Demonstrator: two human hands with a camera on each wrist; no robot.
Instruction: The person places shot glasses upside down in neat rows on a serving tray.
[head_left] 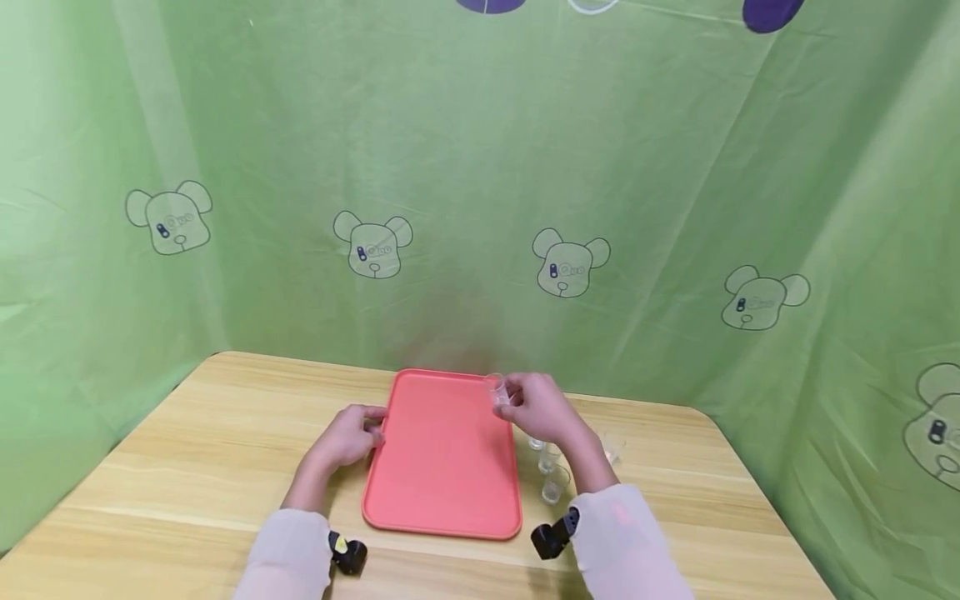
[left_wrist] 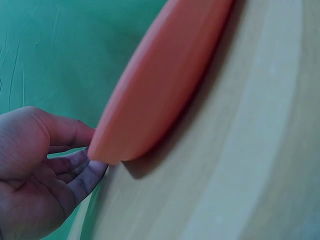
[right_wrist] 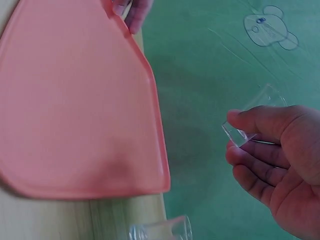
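A red tray (head_left: 446, 454) lies on the wooden table. At its left edge is my left hand (head_left: 348, 435); in the left wrist view, the thumb and fingers (left_wrist: 87, 180) pinch the tray's rim (left_wrist: 150, 90). Above the tray's far right corner, my right hand (head_left: 542, 407) holds a small clear glass (head_left: 497, 390) between thumb and fingers. The right wrist view shows this glass (right_wrist: 267, 97) tilted and apart from the tray. Several more clear glasses (head_left: 553, 485) stand on the table along the tray's right side, some partly hidden by my right forearm.
The wooden table (head_left: 202, 467) extends to both sides of the tray. A green curtain (head_left: 465, 150) printed with bear faces hangs close behind the table and along its sides. Another clear glass (head_left: 612, 450) is just right of my right forearm.
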